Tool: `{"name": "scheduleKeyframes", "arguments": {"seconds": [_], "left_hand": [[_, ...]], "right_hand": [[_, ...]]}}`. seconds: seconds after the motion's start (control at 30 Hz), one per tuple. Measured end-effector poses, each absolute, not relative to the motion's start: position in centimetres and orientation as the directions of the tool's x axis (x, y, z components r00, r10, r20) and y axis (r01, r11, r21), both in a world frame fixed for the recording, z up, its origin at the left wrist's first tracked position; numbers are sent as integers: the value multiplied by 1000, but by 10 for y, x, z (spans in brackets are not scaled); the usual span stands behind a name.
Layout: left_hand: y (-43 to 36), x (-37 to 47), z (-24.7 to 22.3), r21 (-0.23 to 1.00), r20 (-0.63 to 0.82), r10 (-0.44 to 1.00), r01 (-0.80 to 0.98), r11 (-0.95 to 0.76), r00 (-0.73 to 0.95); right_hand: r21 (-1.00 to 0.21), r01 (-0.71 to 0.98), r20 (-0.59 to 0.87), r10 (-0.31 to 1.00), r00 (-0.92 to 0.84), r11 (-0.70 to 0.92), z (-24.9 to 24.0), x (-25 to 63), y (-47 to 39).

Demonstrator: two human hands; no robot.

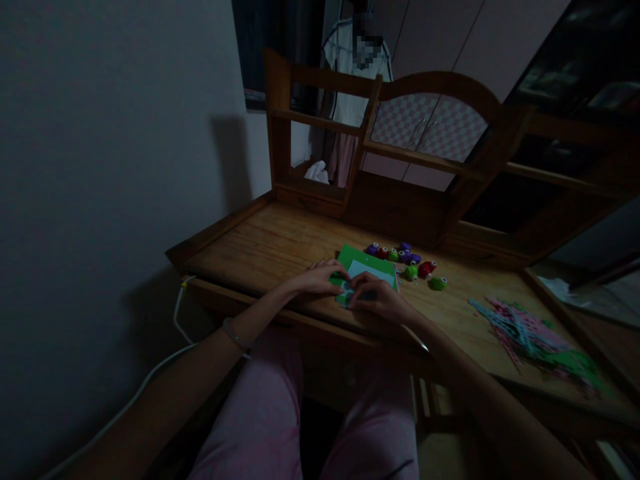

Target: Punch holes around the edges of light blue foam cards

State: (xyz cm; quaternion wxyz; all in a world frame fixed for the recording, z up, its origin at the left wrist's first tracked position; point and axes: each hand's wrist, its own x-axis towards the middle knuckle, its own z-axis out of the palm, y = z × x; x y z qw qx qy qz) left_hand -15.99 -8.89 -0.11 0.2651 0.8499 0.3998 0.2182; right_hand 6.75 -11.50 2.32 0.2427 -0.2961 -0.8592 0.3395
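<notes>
A: Where are the two hands?
B: Close together near the middle of the frame. The left hand (323,277) comes in from the lower left, the right hand (379,299) from the lower right.

A: What are they on?
B: A small pale blue piece (345,293), just below the centre of the frame, by the front edge of the wooden desk (240,243). Fingertips of both hands meet at it.

A: Are they clamped on it?
B: I cannot tell. The fingers are bent and gathered on either side of the piece, but the dim light hides whether either hand pinches it or merely presses on it.

A: What lies beneath?
B: A green sheet (349,254) shows above the hands, with a light blue sheet (371,268) on top of it.

A: And around them?
B: Just right of centre sits a cluster of purple, red and green figures (411,271) with bulging eyes. Farther right, toward the lower right, there's a loose heap of pink, blue and green strips (535,337).

A: Anything else?
B: A bracelet (235,335) circles the left wrist, a white cable (178,308) hangs at the desk's left corner, and a wooden shelf (325,125) rises along the back, upper centre.
</notes>
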Motion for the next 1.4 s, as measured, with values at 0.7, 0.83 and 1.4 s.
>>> {"name": "scheduleKeyframes", "arguments": {"seconds": [0.7, 0.83, 1.4], "left_hand": [[-93, -140, 6, 485, 97, 880, 751, -449, 464], [-94, -139, 6, 492, 120, 878, 740, -458, 463], [-100, -120, -2, 605, 121, 691, 499, -620, 712]], "right_hand": [[-749, 318, 245, 688, -683, 582, 19, 84, -116], [-753, 337, 182, 671, -719, 565, 33, 94, -124], [-732, 339, 233, 685, -691, 591, 23, 104, -124]]}}
